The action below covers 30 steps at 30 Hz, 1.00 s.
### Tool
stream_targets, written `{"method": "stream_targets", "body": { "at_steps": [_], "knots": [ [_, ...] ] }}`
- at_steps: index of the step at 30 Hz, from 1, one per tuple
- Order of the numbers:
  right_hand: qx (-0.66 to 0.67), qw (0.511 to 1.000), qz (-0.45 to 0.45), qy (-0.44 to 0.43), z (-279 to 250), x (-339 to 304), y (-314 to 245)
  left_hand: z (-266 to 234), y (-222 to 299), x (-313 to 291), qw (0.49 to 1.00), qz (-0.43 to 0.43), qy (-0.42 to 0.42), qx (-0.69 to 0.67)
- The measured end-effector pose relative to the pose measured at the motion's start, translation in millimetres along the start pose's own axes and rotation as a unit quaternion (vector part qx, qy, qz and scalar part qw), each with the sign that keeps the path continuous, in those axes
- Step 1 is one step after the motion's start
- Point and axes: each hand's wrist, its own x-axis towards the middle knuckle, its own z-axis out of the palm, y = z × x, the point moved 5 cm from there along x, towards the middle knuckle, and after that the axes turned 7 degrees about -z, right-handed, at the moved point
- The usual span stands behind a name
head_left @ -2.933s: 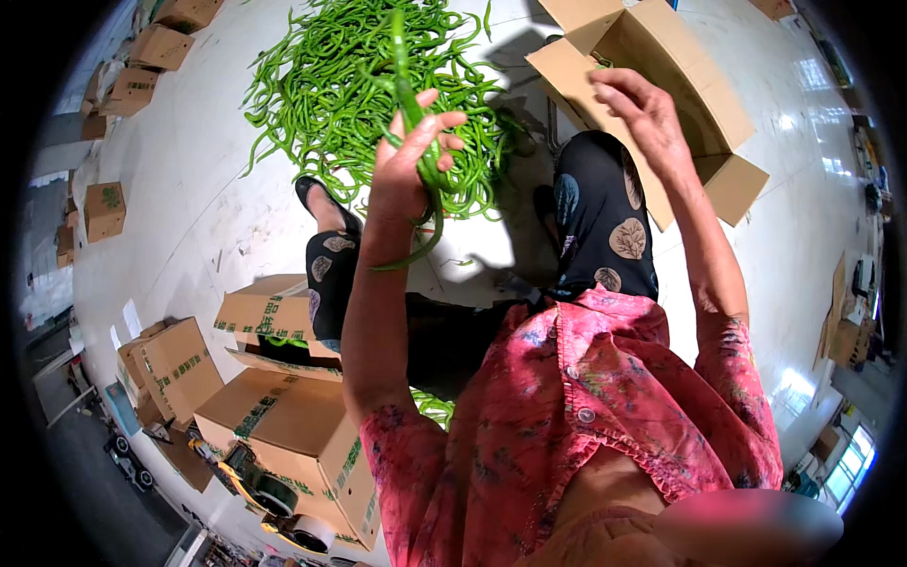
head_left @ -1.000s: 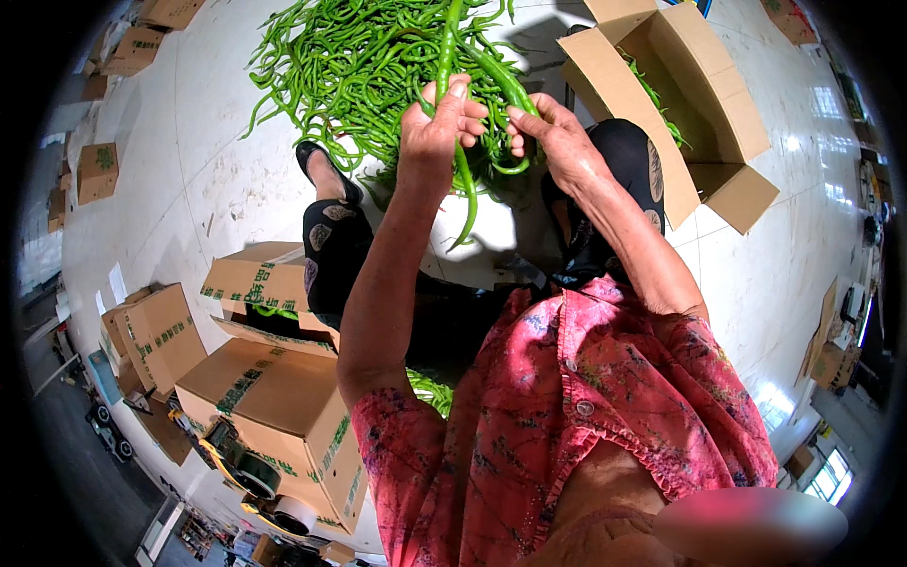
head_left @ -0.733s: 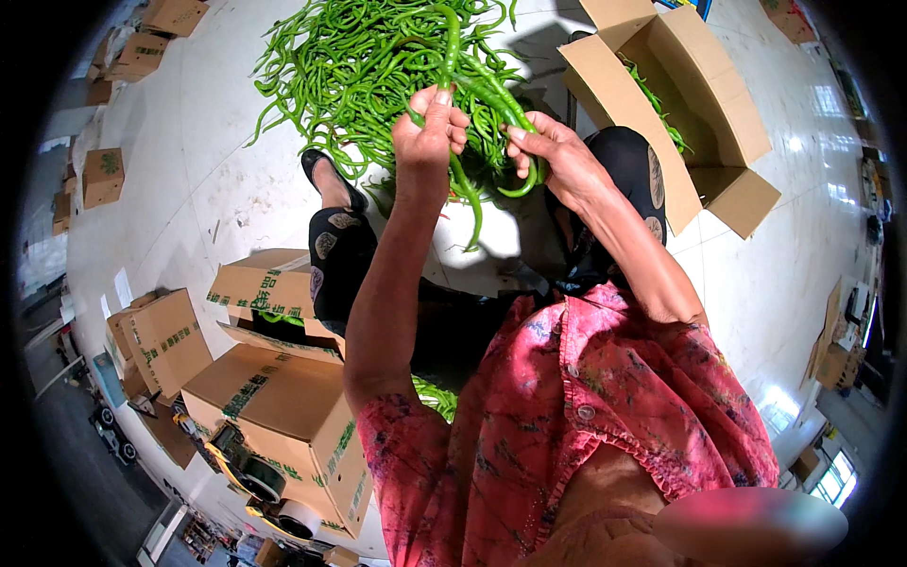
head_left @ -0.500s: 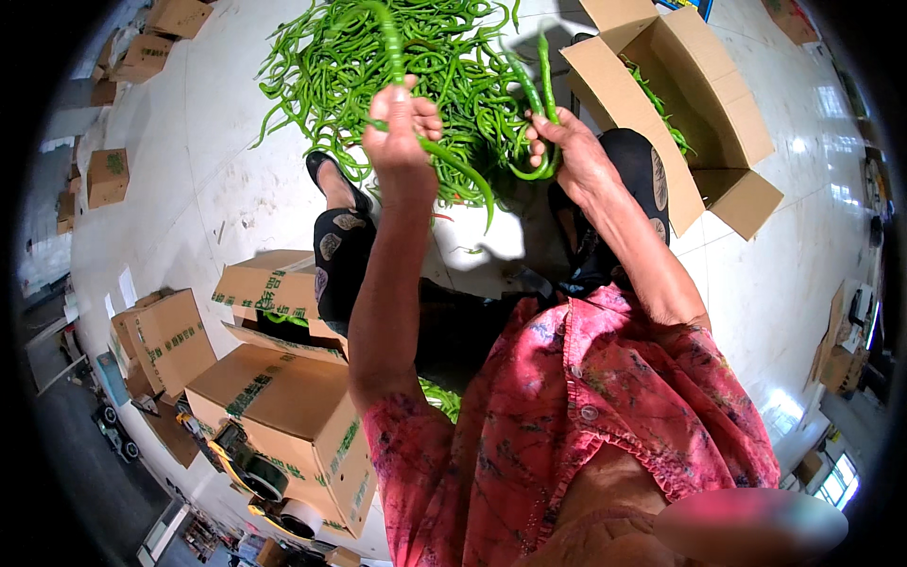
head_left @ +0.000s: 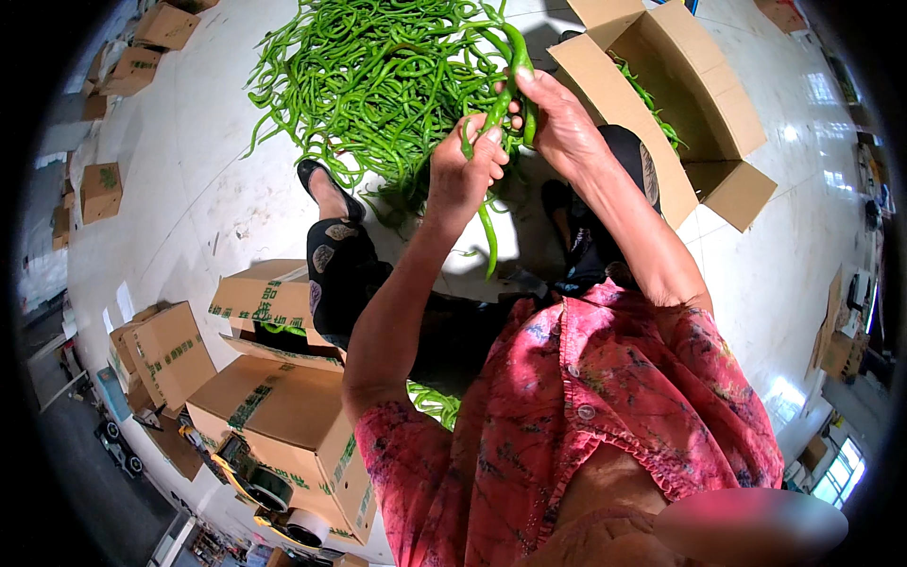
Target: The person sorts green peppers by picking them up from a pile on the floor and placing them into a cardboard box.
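My left hand [head_left: 466,168] is closed around long green chili peppers [head_left: 491,236]; one dangles below the fist and others poke out above it. Close beside it, my right hand [head_left: 556,115] grips more green chilies [head_left: 518,49] between thumb and fingers, their upper ends curving up and left. The two bunches meet and overlap between the hands, so which pepper belongs to which hand is partly hidden. Beyond them a broad heap of green chilies [head_left: 368,85] is spread over the floor.
An open cardboard box [head_left: 713,85] with some chilies inside stands right of the heap. Left of my legs are a printed carton [head_left: 274,402] and an open carton [head_left: 269,293] holding green chilies. Tape dispensers [head_left: 260,487] lie by the printed carton. Smaller boxes [head_left: 101,192] stand far left.
My left hand has moved right and slightly down with its chilies, reaching my right hand. My right hand has shifted slightly up, and the bunches, apart before, now come together.
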Motion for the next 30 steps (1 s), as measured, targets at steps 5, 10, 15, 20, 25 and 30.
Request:
{"method": "stream_targets", "body": {
  "at_steps": [5,10,15,20,25,30],
  "knots": [
    [0.009,1.000,0.006,-0.007,-17.8,16.6,5.2,2.5,3.3,4.4,0.998,-0.001,-0.052,-0.021],
    [0.064,0.997,-0.005,0.037,-11.6,11.0,-7.2,-35.4,30.3,4.3,0.977,0.039,-0.062,-0.202],
    [0.187,0.982,0.016,-0.017,-18.5,16.0,-10.5,-50.4,39.6,1.1,0.892,0.052,-0.120,-0.433],
    [0.235,0.970,0.043,-0.037,-7.8,12.2,-12.4,-68.7,42.0,0.4,0.783,0.114,-0.264,-0.552],
    [0.242,0.954,0.128,-0.122,2.2,2.3,-0.1,-64.4,40.1,2.8,0.810,0.095,-0.205,-0.541],
    [0.166,0.964,0.139,-0.155,14.0,-11.2,15.0,-64.8,33.3,3.2,0.853,0.060,-0.104,-0.508]
  ]
}}
